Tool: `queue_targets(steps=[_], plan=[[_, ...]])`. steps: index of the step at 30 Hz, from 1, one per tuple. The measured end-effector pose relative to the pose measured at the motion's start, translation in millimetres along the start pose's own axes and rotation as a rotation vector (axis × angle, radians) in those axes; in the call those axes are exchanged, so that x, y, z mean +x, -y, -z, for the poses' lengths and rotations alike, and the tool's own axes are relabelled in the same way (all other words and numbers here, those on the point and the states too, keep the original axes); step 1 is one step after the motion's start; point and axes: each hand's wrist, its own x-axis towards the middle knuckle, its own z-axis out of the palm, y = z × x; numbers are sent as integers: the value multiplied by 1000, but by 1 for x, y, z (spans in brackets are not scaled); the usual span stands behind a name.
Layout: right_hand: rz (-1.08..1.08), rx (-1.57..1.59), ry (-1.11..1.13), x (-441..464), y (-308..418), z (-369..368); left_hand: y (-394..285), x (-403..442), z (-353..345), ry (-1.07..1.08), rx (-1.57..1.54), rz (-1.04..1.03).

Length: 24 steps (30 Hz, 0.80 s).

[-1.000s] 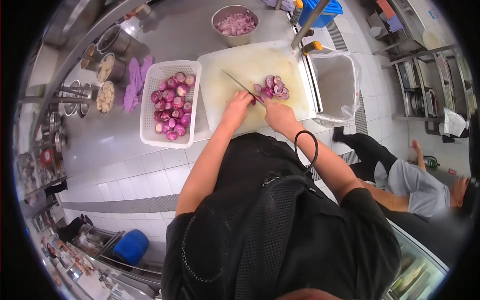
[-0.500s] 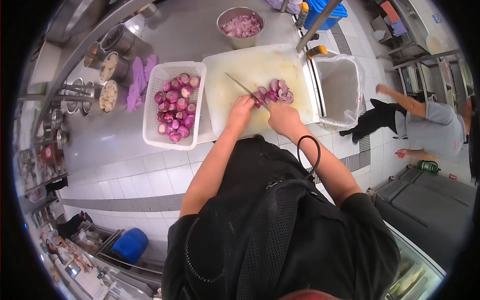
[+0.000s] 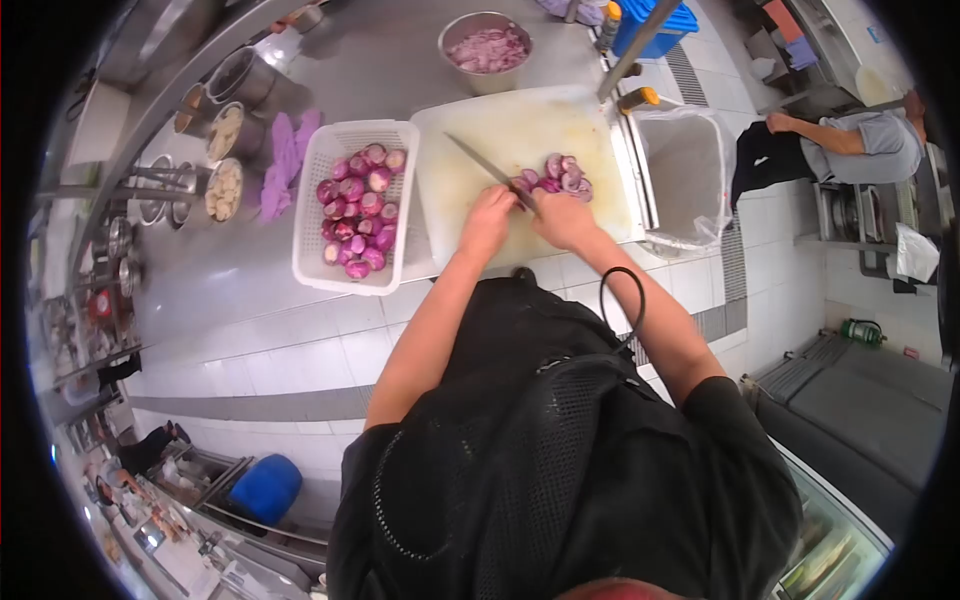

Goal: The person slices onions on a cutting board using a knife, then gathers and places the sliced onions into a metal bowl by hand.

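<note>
My right hand [image 3: 563,219] is wrapped round the handle of a knife [image 3: 478,157], whose blade points up and left over the white cutting board [image 3: 450,222]. Close beside the blade, my left hand [image 3: 487,222] has its fingers drawn together on a piece of purple onion, mostly hidden by the fingers. Sliced onion [image 3: 570,176] lies just beyond the knife, on the board's right part. A white perforated basket [image 3: 306,235] of whole purple onions [image 3: 352,215] stands left of the board. Behind the board is a metal bowl [image 3: 484,78] with chopped onion [image 3: 488,50].
A lined bin [image 3: 685,180] adjoins the board's right side. Purple cloth [image 3: 284,165] and metal pots [image 3: 224,190] are at the left. A yellow-capped bottle [image 3: 638,98] lies by the rail post. Another person [image 3: 855,147] stands at the far right.
The other person has moved away along the right side, up the view. The view has shifted slightly. Both my hands remain at the onion and knife, with the blade at a slightly different angle.
</note>
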Motion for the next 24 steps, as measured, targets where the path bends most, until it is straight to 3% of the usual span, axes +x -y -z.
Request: queue_targets(steps=[3, 6, 8, 10, 11, 14, 17, 21, 24], plan=[[53, 63, -40, -12, 10, 23, -5, 4, 41, 143, 1, 20], [12, 61, -24, -28, 12, 24, 25, -4, 95, -182, 348, 71], [72, 75, 90, -41, 9, 16, 52, 2, 142, -372, 501, 399], [73, 59, 117, -41, 2, 2, 101, -11, 158, -159, 670, 729], [77, 40, 147, -42, -2, -4, 113, -15, 160, -160, 664, 728], [48, -4, 103, -35, -17, -6, 107, 2, 162, 220, 689, 857], [-17, 16, -24, -30, -27, -3, 129, -3, 155, 264, 704, 789], [-76, 4, 8, -31, -17, -4, 135, 0, 155, 244, 711, 822], [-105, 32, -1, -31, -10, -5, 126, -4, 149, 83, 656, 866]])
